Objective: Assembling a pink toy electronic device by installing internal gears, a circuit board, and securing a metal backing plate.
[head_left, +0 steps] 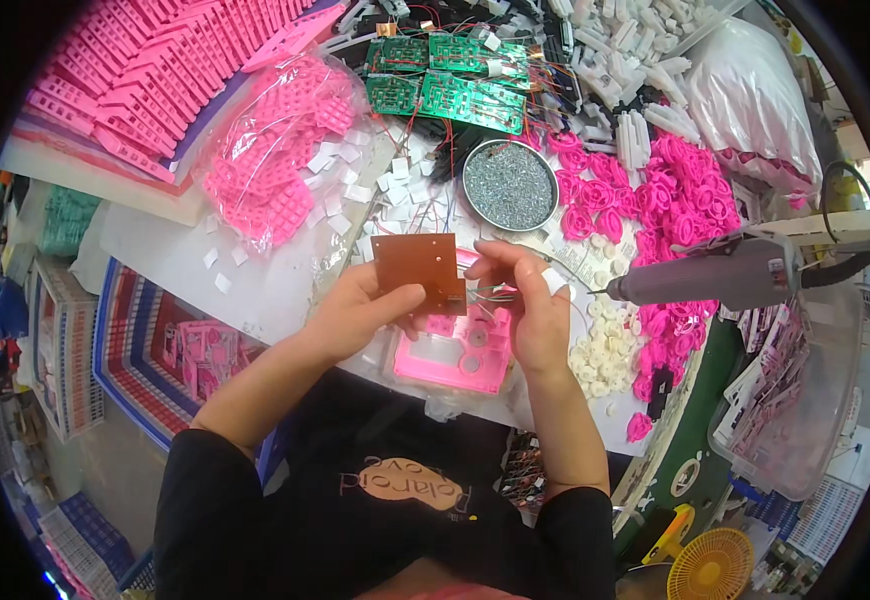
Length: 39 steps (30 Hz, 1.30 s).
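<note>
A flat brown circuit board point(416, 262) is gripped at its left edge by my left hand point(380, 300), with the thumb lying across its face. Thin wires point(495, 294) run from behind the board's right side to my right hand point(538, 310), whose bent fingers close around them. A small white square pad point(554, 281) shows at the edge of that hand; whether it is held or stuck there is unclear. Below both hands a pink plastic housing point(455, 358) with round and rectangular openings lies on the table, partly covered by the hands and board.
A round metal tin of screws point(510, 185) stands behind my hands, near green circuit boards point(470, 85). To the right hangs a grey electric screwdriver point(710, 275) over pink rings point(690, 190) and cream-coloured small parts point(603, 345). A bag of pink parts point(280, 150) lies left.
</note>
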{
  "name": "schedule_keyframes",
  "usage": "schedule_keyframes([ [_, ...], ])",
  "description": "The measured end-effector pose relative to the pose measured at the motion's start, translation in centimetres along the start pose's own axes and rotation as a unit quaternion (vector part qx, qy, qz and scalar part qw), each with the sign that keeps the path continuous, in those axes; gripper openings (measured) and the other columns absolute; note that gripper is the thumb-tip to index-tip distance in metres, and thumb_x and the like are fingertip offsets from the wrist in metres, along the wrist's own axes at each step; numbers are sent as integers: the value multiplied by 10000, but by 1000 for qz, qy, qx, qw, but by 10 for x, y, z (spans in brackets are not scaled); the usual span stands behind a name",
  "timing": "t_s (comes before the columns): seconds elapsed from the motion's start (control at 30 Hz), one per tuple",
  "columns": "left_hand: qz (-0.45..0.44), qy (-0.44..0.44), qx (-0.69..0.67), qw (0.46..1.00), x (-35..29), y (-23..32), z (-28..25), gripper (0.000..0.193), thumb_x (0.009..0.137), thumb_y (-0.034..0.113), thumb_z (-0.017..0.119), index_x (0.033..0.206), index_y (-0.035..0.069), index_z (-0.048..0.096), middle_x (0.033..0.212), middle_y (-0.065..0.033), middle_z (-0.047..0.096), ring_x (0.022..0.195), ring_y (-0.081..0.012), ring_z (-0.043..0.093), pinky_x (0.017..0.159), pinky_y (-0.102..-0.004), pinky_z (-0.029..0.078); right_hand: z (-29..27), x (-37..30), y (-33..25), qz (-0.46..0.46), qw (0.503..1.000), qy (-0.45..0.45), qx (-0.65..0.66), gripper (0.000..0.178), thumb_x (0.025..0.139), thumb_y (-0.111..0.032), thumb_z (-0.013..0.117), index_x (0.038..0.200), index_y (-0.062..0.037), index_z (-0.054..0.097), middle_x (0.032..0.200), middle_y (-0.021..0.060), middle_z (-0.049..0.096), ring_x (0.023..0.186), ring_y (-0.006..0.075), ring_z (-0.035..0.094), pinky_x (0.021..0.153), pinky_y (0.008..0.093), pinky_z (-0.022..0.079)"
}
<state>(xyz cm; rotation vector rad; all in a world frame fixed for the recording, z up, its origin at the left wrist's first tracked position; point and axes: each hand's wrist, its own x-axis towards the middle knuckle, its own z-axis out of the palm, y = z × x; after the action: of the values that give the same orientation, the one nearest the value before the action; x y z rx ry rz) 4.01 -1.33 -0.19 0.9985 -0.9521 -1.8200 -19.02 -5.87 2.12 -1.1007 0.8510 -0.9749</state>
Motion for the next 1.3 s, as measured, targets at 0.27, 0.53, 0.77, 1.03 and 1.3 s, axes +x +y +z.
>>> schedule_keyframes([
  [0.27,47,53,-54,996,1,-7,9,329,1042,181,564,1322,9,575,1220,-114,689,1044,-202,691,770,-325,572,5,-8,12,-392,831,105,-381,293,808,-19,731,1100,0,713,912,87,617,753,168,537,635,283,436],
  [0.53,158,39,-160,974,0,-16,24,379,1038,134,538,1385,-15,498,1262,-175,656,1151,-278,663,955,-433,559,30,-43,30,-83,987,130,54,232,992,-52,615,1203,39,636,888,95,696,748,140,626,719,282,520],
  [0.77,152,-7,-214,965,3,-10,26,401,1019,145,563,1387,3,488,1304,-174,624,1192,-285,631,946,-478,560,36,-35,21,-61,983,135,105,243,1017,-60,584,1233,48,611,1082,135,697,909,170,663,822,316,572],
  [1.03,139,-2,-252,958,3,-23,16,414,1021,150,560,1416,66,467,1281,-141,634,1144,-283,660,748,-378,609,26,-24,33,-30,982,105,151,188,991,-53,629,1164,19,636,1006,69,635,928,130,623,784,290,549],
  [1.3,161,52,-178,969,4,-16,18,406,1040,162,527,1420,48,441,1243,-147,654,1123,-343,684,630,-329,603,27,-43,31,-111,987,115,10,199,942,10,667,1135,6,618,994,77,625,782,138,618,724,280,536],
])
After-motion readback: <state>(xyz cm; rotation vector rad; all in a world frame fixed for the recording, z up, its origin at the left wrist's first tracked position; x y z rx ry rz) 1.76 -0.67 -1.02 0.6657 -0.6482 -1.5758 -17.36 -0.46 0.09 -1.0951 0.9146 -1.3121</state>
